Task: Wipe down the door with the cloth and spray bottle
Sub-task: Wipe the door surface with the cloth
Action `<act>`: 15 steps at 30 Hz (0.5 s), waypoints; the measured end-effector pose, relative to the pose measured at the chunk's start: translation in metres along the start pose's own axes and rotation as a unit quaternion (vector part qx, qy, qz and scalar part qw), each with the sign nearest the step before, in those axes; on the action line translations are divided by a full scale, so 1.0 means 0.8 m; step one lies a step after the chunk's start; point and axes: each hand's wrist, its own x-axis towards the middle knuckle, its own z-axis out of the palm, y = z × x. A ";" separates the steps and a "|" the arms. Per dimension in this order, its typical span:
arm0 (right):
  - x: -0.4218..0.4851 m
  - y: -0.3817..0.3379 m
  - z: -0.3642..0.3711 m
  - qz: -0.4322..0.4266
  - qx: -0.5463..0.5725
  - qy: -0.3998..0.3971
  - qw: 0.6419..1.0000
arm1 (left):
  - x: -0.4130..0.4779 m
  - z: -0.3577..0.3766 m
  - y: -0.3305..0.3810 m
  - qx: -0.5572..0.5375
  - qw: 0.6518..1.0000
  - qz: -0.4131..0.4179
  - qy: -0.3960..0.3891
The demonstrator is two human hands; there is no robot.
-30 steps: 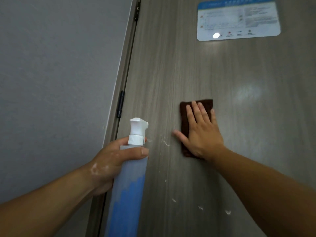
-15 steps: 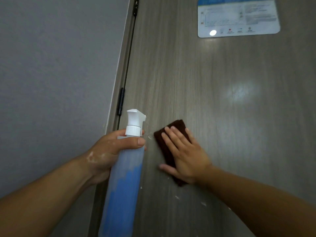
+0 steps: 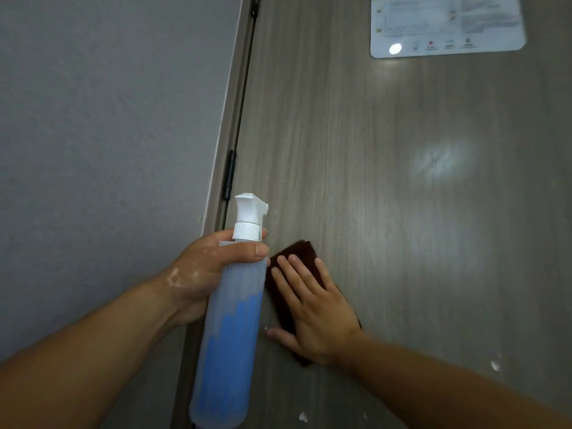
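The grey-brown wood-grain door (image 3: 387,181) fills the right of the view. My right hand (image 3: 312,308) lies flat with straight fingers on a dark brown cloth (image 3: 298,252), pressing it against the door low and near the hinge side. My left hand (image 3: 201,274) grips the neck of a translucent spray bottle (image 3: 229,345) with blue liquid and a white trigger head, held upright just left of the cloth. The nozzle points toward the door.
A white and blue notice card (image 3: 445,26) is stuck high on the door. A black hinge (image 3: 229,174) sits on the door's left edge beside the frame. A grey wall (image 3: 102,134) is to the left. White specks (image 3: 495,365) dot the door's lower part.
My right hand has slid the cloth down and to the left across the door, ending beside the bottle. The left hand with the bottle has stayed about where it was.
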 end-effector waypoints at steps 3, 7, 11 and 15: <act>0.044 0.034 -0.018 -0.022 -0.013 -0.003 1.000 | 0.001 -0.001 -0.001 0.010 1.000 0.002 0.000; 0.167 0.078 -0.071 0.090 -0.025 0.002 0.996 | 0.004 -0.002 0.003 0.000 1.000 0.011 -0.008; 0.203 0.067 -0.072 0.138 -0.020 0.006 0.990 | 0.007 -0.006 0.008 0.001 1.000 0.025 -0.003; 0.116 -0.006 -0.023 0.027 0.023 -0.021 0.999 | 0.006 -0.006 0.011 -0.020 0.999 0.026 -0.015</act>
